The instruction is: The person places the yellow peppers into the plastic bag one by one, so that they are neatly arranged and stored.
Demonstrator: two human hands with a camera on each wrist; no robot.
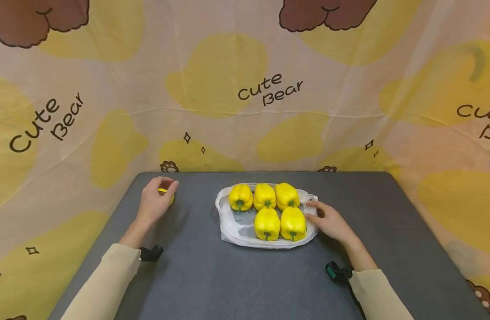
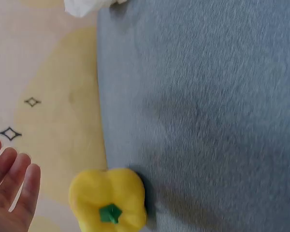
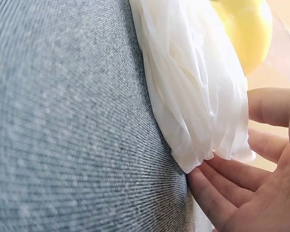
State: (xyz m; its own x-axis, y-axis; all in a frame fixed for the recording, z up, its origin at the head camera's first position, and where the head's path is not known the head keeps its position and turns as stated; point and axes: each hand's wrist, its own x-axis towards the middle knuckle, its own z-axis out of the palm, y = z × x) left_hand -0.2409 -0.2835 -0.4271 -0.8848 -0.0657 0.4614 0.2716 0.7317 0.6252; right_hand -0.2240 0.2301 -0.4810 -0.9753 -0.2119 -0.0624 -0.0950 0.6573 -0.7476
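Observation:
A lone yellow bell pepper lies near the table's far left edge. My left hand hovers over it; in the left wrist view its fingers are straight and a little apart from the pepper. Several more yellow peppers sit in two rows on a white plastic bag at the table's middle. My right hand rests at the bag's right edge, fingertips touching the crumpled plastic. One pepper shows beyond the plastic.
The dark grey table has bare surface in front and between the lone pepper and the bag. A cream and yellow "Cute Bear" cloth hangs behind and around the table. Black camera mounts sit at both wrists.

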